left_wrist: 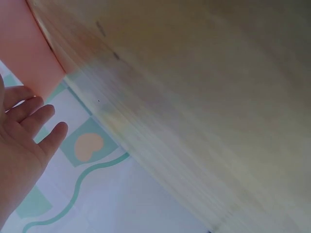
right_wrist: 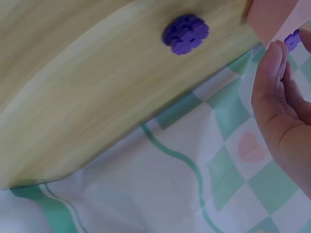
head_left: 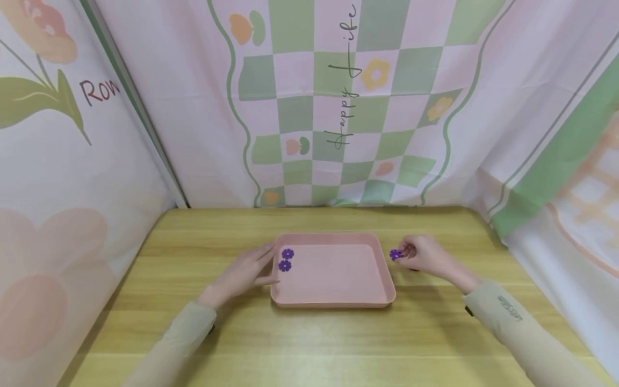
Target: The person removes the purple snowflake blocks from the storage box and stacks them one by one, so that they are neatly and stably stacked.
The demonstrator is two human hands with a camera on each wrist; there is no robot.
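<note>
A shallow pink tray (head_left: 333,303) lies on the table, with two purple flower-shaped discs (head_left: 285,266) inside, one behind the other near its left wall. My left hand (head_left: 244,271) rests at the tray's left side, fingers spread and reaching its rim; the left wrist view shows the fingers extended against the pink wall (left_wrist: 29,53). Just outside the right rim, my right hand (head_left: 425,257) pinches another purple flower-shaped disc (head_left: 395,255) between thumb and fingers. A small stack of such discs (right_wrist: 186,34) sits on the table near that hand, mostly hidden beneath it in the head view.
The wooden table (head_left: 309,349) reaches back to a curtain (head_left: 300,75) with green checks and flowers. Printed fabric also hangs on the left (head_left: 53,215) and right sides (head_left: 556,161), close to the table's edges.
</note>
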